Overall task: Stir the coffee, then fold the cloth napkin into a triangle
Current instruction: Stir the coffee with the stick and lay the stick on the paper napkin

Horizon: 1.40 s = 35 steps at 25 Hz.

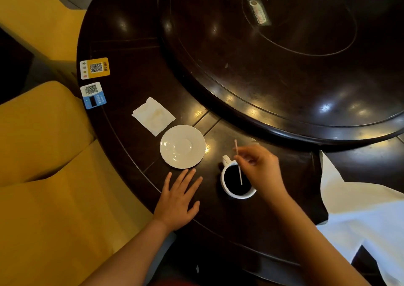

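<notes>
A white cup (232, 193) of black coffee (234, 181) stands on the dark round table (135, 71), its handle pointing up-left. My right hand (260, 169) hovers over the cup's right side and pinches a thin pale stir stick (238, 163) whose lower end dips into the coffee. My left hand (178, 200) lies flat on the table left of the cup, fingers spread, holding nothing. A large white cloth napkin (367, 215) lies rumpled at the right, draped over the table edge.
An empty white saucer (182, 146) sits up-left of the cup. A small stained paper napkin (153, 116) lies beyond it. Two QR-code stickers (94, 80) mark the table's left edge. A big dark turntable (284, 51) fills the centre. Yellow upholstered seats (43, 154) stand at the left.
</notes>
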Each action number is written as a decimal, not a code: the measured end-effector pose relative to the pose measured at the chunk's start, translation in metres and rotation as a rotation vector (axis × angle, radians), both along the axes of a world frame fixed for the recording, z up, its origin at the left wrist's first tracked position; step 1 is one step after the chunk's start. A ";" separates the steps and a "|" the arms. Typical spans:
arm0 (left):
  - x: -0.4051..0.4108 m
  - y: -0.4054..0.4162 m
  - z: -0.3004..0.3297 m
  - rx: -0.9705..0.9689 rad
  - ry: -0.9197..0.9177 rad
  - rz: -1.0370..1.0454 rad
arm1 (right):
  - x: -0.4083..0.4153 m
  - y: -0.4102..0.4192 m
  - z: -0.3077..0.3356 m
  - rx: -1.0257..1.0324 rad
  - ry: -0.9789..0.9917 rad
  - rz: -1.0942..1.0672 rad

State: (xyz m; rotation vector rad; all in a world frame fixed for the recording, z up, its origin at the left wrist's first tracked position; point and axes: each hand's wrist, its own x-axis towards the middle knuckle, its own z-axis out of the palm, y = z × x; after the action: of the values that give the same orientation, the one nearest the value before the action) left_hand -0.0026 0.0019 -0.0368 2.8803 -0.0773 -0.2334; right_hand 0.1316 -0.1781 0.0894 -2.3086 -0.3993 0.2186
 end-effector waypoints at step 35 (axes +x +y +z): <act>-0.002 0.001 -0.012 -0.038 -0.041 0.025 | 0.045 0.261 -0.088 -0.552 -0.668 1.066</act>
State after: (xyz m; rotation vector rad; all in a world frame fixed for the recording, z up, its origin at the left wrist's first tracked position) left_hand -0.0048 0.0032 -0.0484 2.8468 -0.0528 -0.1662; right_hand 0.1765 0.0831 0.0015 -2.3863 -2.1172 0.0506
